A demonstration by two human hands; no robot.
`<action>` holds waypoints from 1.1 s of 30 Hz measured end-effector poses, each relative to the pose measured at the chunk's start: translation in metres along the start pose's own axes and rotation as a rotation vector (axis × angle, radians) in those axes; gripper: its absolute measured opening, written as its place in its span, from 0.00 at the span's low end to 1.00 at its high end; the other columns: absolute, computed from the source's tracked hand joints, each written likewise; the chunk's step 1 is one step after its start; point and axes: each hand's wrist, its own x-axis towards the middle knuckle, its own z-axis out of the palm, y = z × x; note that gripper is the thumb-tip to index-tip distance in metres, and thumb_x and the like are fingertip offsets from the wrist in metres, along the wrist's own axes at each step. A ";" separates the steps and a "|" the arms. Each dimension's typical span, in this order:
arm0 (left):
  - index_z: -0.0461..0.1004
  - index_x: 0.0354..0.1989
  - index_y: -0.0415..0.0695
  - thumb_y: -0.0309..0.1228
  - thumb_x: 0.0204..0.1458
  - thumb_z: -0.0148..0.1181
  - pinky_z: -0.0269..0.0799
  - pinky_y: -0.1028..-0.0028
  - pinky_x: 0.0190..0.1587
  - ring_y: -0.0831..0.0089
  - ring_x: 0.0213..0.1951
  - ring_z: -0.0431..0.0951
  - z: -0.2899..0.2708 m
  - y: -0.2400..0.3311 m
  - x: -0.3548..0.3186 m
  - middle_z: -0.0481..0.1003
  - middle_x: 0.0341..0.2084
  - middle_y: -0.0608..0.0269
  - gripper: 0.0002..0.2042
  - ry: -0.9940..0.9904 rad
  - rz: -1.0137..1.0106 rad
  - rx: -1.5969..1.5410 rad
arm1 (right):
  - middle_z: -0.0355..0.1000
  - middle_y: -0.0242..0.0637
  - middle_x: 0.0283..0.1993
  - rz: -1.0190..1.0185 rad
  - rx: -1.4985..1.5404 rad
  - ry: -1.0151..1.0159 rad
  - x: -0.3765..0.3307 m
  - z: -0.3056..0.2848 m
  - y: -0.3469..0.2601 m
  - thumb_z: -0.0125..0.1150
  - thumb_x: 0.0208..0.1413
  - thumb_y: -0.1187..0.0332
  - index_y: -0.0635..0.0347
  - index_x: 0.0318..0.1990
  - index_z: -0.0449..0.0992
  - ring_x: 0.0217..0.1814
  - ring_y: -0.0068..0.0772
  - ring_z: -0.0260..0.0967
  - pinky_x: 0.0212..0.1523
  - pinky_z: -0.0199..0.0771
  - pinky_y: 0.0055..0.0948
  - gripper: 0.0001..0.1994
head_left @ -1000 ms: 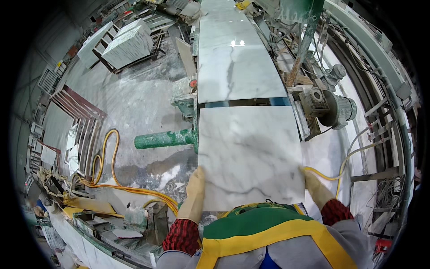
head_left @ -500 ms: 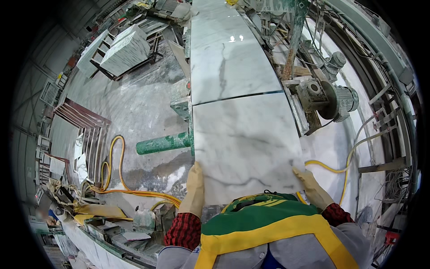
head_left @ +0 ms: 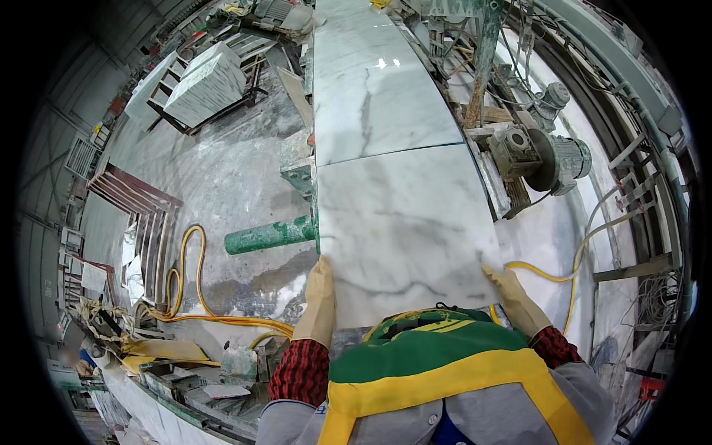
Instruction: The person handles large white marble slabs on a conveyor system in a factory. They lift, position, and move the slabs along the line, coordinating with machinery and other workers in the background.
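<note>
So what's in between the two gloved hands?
In the head view, the near end of the white marble slab lies between the left hand and the right hand, each at a near corner.

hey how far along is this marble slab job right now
Done: a white grey-veined marble slab already lies farther along the line, butted against the near one. In hand: the gloved left hand and gloved right hand grip the near corners of the second white veined marble slab. Left: its near edge sits at the person's green-and-yellow apron, short of the grey electric motor.
</note>
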 end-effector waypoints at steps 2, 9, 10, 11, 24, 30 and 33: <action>0.80 0.68 0.41 0.65 0.74 0.39 0.71 0.54 0.69 0.45 0.66 0.80 0.001 -0.006 0.006 0.82 0.62 0.41 0.39 0.007 -0.014 0.002 | 0.79 0.41 0.69 -0.047 0.030 -0.025 0.006 -0.004 0.004 0.66 0.65 0.71 0.70 0.66 0.78 0.67 0.34 0.80 0.68 0.82 0.34 0.24; 0.79 0.69 0.39 0.65 0.74 0.40 0.72 0.57 0.68 0.44 0.64 0.81 0.007 -0.010 0.016 0.83 0.61 0.41 0.40 -0.012 -0.013 -0.106 | 0.83 0.43 0.61 -0.045 -0.007 0.055 0.046 -0.024 0.039 0.66 0.74 0.67 0.76 0.63 0.80 0.57 0.28 0.81 0.57 0.82 0.30 0.19; 0.79 0.69 0.40 0.65 0.74 0.40 0.72 0.57 0.68 0.44 0.64 0.81 0.007 -0.003 0.014 0.83 0.61 0.42 0.39 -0.021 -0.016 -0.099 | 0.83 0.41 0.63 -0.042 -0.007 0.016 0.053 -0.037 0.046 0.69 0.71 0.64 0.72 0.66 0.79 0.60 0.30 0.82 0.59 0.84 0.33 0.23; 0.79 0.69 0.40 0.64 0.74 0.40 0.72 0.57 0.68 0.44 0.64 0.81 0.003 0.006 0.008 0.83 0.61 0.42 0.39 -0.024 -0.024 -0.092 | 0.82 0.39 0.65 -0.036 -0.008 -0.031 0.055 -0.041 0.046 0.73 0.69 0.61 0.67 0.69 0.77 0.62 0.32 0.82 0.62 0.86 0.35 0.27; 0.76 0.71 0.37 0.59 0.77 0.41 0.75 0.58 0.65 0.51 0.60 0.82 0.024 -0.018 0.038 0.82 0.61 0.45 0.36 -0.085 -0.027 -0.320 | 0.84 0.38 0.58 -0.100 0.167 -0.034 0.066 -0.044 0.050 0.71 0.68 0.67 0.69 0.63 0.81 0.58 0.31 0.83 0.63 0.84 0.35 0.21; 0.78 0.65 0.34 0.58 0.78 0.42 0.76 0.58 0.61 0.53 0.55 0.83 0.028 -0.027 0.042 0.83 0.56 0.46 0.35 -0.079 -0.035 -0.301 | 0.83 0.37 0.62 0.091 0.114 0.065 -0.004 0.035 -0.068 0.73 0.66 0.66 0.70 0.68 0.78 0.63 0.30 0.81 0.67 0.80 0.34 0.26; 0.80 0.60 0.35 0.58 0.78 0.41 0.76 0.55 0.58 0.48 0.51 0.83 0.045 -0.030 0.035 0.84 0.49 0.43 0.34 0.033 0.035 -0.301 | 0.82 0.37 0.65 0.065 0.074 0.025 0.008 0.015 -0.050 0.73 0.64 0.66 0.70 0.70 0.76 0.64 0.30 0.79 0.68 0.79 0.34 0.29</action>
